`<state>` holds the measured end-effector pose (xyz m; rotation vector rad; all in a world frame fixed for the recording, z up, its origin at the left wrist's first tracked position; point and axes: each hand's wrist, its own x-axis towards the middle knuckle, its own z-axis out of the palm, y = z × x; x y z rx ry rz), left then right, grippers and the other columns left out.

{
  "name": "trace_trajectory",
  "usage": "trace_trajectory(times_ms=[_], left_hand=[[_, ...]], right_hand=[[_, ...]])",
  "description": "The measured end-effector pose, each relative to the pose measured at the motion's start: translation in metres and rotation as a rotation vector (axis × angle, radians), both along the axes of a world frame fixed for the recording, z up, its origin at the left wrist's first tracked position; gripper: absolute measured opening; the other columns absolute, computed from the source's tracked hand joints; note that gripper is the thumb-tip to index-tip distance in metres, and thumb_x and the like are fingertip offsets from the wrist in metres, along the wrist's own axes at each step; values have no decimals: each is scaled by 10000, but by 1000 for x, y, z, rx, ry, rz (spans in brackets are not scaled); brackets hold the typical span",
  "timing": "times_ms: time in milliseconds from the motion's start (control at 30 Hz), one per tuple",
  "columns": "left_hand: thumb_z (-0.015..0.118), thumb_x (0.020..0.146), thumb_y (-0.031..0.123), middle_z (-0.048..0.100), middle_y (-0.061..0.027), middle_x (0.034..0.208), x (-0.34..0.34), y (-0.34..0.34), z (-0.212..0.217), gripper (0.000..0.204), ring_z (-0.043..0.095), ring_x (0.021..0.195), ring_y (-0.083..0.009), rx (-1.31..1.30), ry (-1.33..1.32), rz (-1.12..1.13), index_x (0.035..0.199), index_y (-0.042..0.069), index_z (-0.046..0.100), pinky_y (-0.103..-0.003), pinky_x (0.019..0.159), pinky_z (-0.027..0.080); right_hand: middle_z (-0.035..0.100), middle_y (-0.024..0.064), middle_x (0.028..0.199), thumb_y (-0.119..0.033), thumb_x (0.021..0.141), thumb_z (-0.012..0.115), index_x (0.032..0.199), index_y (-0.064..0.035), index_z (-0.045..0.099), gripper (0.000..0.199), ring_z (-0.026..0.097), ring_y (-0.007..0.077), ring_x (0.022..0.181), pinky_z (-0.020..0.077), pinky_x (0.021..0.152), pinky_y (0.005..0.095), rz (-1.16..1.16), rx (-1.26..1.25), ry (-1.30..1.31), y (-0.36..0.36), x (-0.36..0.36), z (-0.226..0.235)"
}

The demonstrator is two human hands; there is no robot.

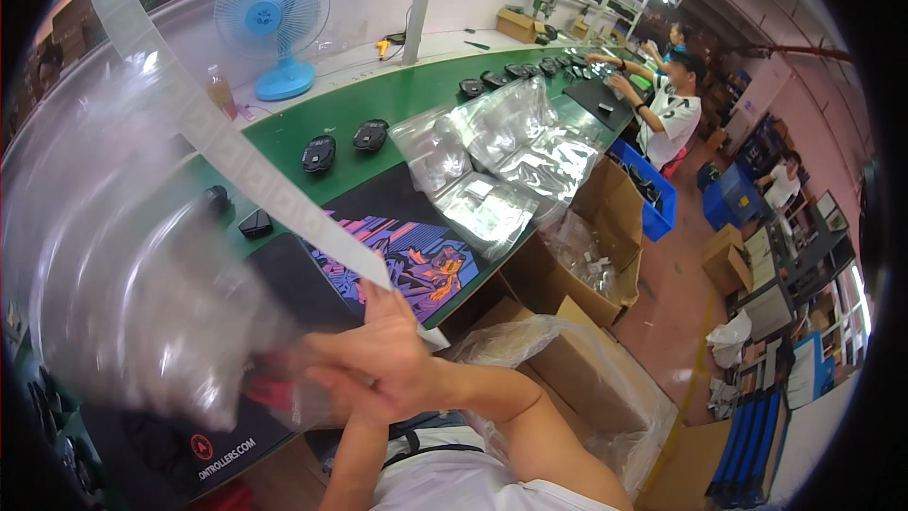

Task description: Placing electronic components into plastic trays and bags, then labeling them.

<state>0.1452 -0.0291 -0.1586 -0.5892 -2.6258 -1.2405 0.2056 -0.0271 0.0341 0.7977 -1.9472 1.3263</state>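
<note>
My two hands meet low in the middle of the view. My right hand (402,345) pinches the lower end of a long white paper strip (236,151) that runs up toward the top left. Just beneath it, my left hand (326,388) grips the edge of a large clear plastic bag (132,284). The bag is held close to the camera, looks blurred, and hides much of the left side. Under the hands lies a dark mat with a colourful picture (421,260).
A green belt table (397,95) carries black computer mice (319,152), a pile of clear bags (501,151) and a blue desk fan (272,14). Open cardboard boxes (586,369) and a blue crate (653,194) stand to the right. Another person (672,104) works further along.
</note>
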Motion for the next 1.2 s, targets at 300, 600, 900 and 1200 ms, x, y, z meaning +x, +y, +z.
trace_trajectory(times_ms=[300,600,900,1200], left_hand=[[560,916,53,372,-289,1498,29,19,-7,696,385,1384,-441,489,-100,-275,1527,-32,239,-413,1126,354],[611,942,130,660,-201,1199,112,-117,30,362,671,1067,-264,411,-660,-426,1267,-31,611,-370,965,512],[601,969,178,407,-193,1492,59,-179,26,768,523,1276,-272,1165,-398,232,1565,10,148,-387,1027,460],[613,906,-17,227,-121,1616,19,-185,23,895,538,1237,-202,973,-294,142,1597,45,47,-305,996,465]], right_hand=[[692,88,751,-75,811,702,1078,-38,676,271,671,231,578,509,513,343,-206,381,21,-12,-44,-41],[651,126,1251,-83,776,677,1200,11,654,435,648,268,908,563,707,339,-489,939,-50,25,-56,-75],[519,195,1385,-117,807,667,1303,27,563,527,615,296,1018,563,769,386,-136,964,-219,-29,5,-118],[720,140,1034,-279,787,794,1217,-27,633,523,694,328,789,550,739,390,595,545,-162,23,40,-30]])
